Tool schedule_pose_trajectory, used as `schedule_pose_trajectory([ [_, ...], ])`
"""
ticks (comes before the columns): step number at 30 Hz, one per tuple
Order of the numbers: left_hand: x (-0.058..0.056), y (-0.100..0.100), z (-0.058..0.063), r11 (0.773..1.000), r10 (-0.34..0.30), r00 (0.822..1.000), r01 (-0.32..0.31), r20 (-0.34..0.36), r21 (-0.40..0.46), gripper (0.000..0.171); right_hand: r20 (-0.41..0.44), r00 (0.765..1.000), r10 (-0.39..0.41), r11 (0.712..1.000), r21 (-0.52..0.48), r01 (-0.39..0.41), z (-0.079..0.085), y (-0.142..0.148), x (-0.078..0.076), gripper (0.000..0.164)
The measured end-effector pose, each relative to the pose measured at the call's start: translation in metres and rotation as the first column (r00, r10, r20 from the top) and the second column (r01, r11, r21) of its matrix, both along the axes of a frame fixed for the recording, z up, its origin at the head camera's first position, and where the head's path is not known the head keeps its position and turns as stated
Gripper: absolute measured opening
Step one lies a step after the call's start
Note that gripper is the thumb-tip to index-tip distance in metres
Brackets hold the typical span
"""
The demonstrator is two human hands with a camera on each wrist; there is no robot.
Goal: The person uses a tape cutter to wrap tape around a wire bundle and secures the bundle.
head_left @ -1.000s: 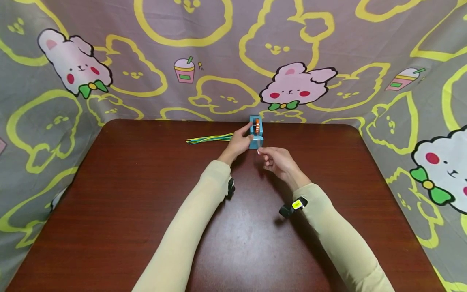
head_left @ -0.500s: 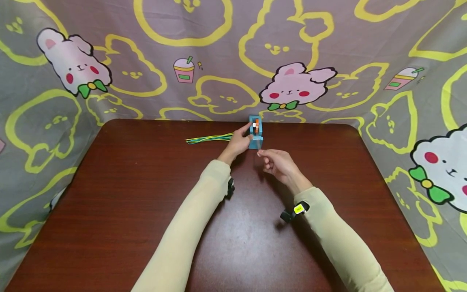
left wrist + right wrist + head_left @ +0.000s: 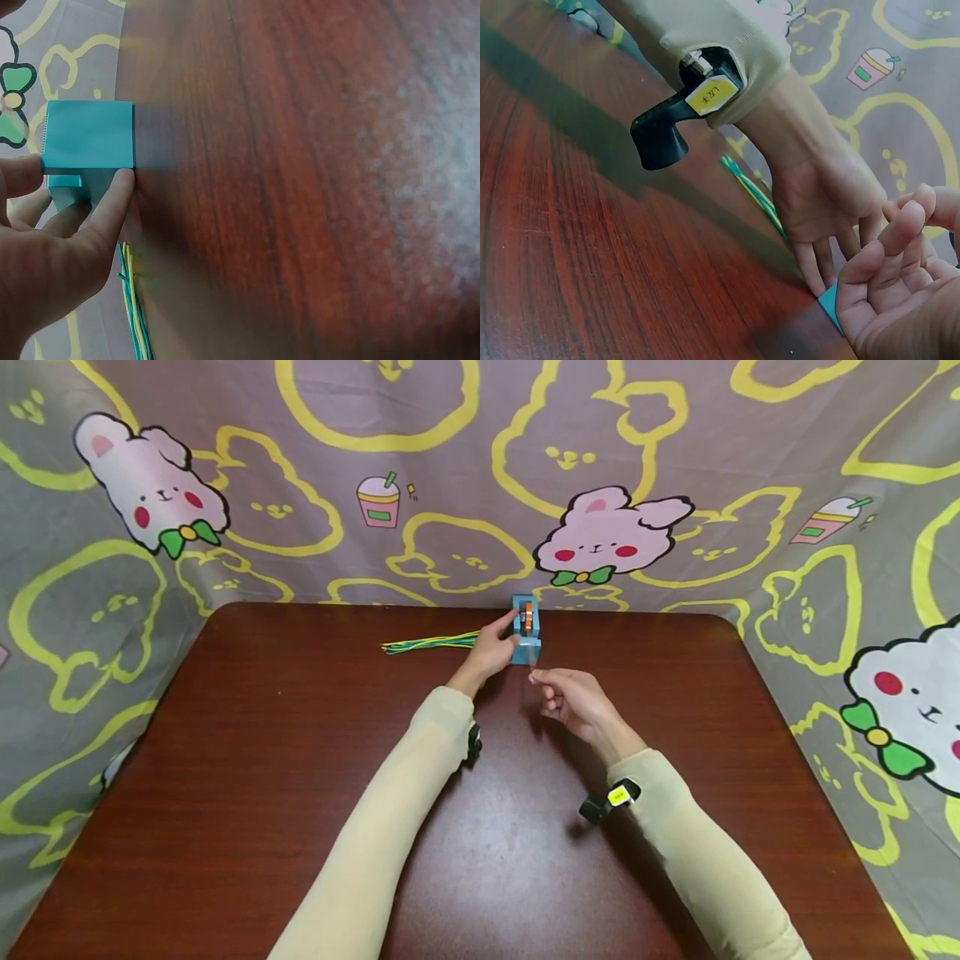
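A blue tape dispenser (image 3: 527, 653) with an orange tape roll (image 3: 528, 618) stands near the table's far edge. My left hand (image 3: 491, 653) grips it from the left side. In the left wrist view, fingers and thumb span the dispenser's (image 3: 88, 135) teal base. Just in front of the dispenser, my right hand (image 3: 576, 700) pinches the end of a clear tape strip (image 3: 532, 658) between thumb and forefinger. The strip runs from the dispenser to those fingertips. In the right wrist view, the right hand (image 3: 900, 292) hides most of the dispenser (image 3: 829, 306).
A bundle of yellow and green wires or cords (image 3: 427, 644) lies left of the dispenser, partly behind the left hand. The brown wooden table (image 3: 262, 760) meets a patterned cloth backdrop (image 3: 465, 468) at its far edge and sides.
The right hand and wrist have shifted slightly toward me, still pinching the tape end. The left hand and dispenser have stayed in place.
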State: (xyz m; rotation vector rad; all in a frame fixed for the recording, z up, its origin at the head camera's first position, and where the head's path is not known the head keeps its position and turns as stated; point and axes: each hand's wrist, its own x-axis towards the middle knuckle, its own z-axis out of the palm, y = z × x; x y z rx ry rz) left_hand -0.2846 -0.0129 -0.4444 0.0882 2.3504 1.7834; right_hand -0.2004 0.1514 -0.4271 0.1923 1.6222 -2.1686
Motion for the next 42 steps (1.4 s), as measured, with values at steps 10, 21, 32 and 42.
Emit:
schedule_pose_trajectory([
  [10, 0.001, 0.0, 0.0, 1.0, 0.001, 1.0, -0.001, 0.006, 0.017, 0.055, 0.001, 1.0, 0.002, 1.0, -0.01, -0.002, 0.003, 0.001, 0.006, 0.023],
  [21, -0.001, 0.0, -0.001, 1.0, 0.01, 1.0, -0.01, 0.003, -0.003, 0.055, -0.018, 1.0, 0.023, 0.999, -0.026, -0.023, 0.005, 0.001, 0.013, 0.024],
  [32, -0.001, 0.0, -0.003, 1.0, 0.004, 1.0, -0.004, 0.001, 0.003, 0.055, -0.024, 0.999, 0.041, 0.999, -0.019, -0.041, 0.005, 0.003, 0.022, 0.022],
  [42, 0.0, 0.0, -0.003, 1.0, 0.006, 1.0, -0.006, -0.007, 0.004, 0.055, -0.028, 0.998, 0.051, 0.997, -0.051, -0.053, 0.004, 0.003, 0.029, 0.026],
])
